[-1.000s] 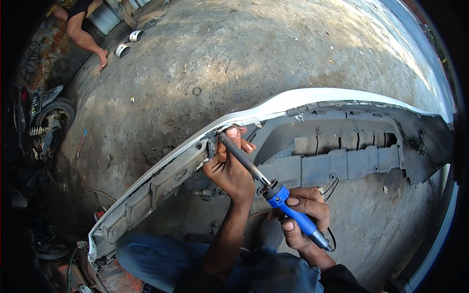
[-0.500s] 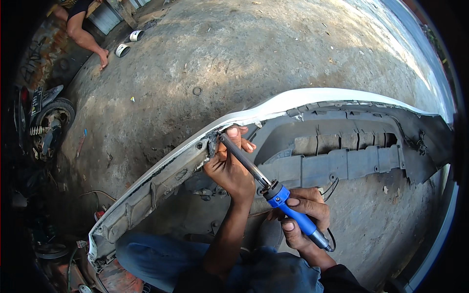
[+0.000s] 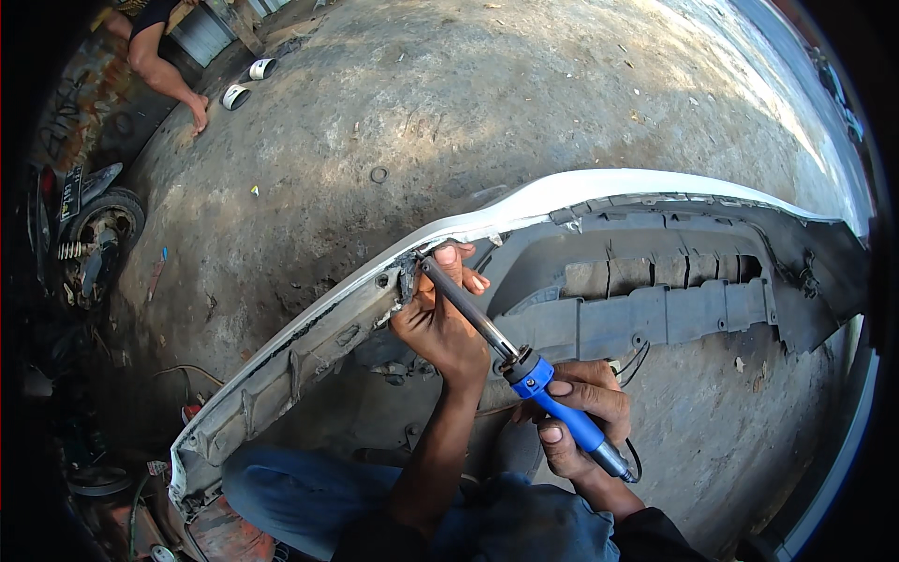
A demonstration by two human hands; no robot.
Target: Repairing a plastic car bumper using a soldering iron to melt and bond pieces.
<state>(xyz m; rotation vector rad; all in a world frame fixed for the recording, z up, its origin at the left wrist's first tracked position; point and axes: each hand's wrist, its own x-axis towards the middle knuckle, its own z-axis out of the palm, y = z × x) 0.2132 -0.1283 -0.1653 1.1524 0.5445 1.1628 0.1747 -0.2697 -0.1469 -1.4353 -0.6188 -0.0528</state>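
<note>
A large car bumper [image 3: 613, 321], white along its outer edge and dark grey inside, stretches across in front of me with its inner side facing me. My left hand [image 3: 442, 332] is closed on its upper edge near the middle, thumb on top, beside a ragged, blackened patch of plastic [image 3: 408, 279]. In my right hand [image 3: 592, 398] is a soldering iron [image 3: 579, 423] with a blue handle, gripped between thumb and fingers. Its metal barrel slants up to the left, and the tip meets the bumper just by my left thumb; the exact contact point is hard to see.
A motorcycle wheel [image 3: 105, 245] stands at the left. Another person's bare leg [image 3: 167, 77] shows at the upper left, near two white cup-like pieces [image 3: 235, 96]. The iron's black cord [image 3: 639, 459] loops beside my right hand. Concrete floor [image 3: 309, 178] spreads beyond the bumper.
Both hands, the soldering iron and the bumper have stayed practically still. A blurred dark and bluish shape has come into view at the upper right edge.
</note>
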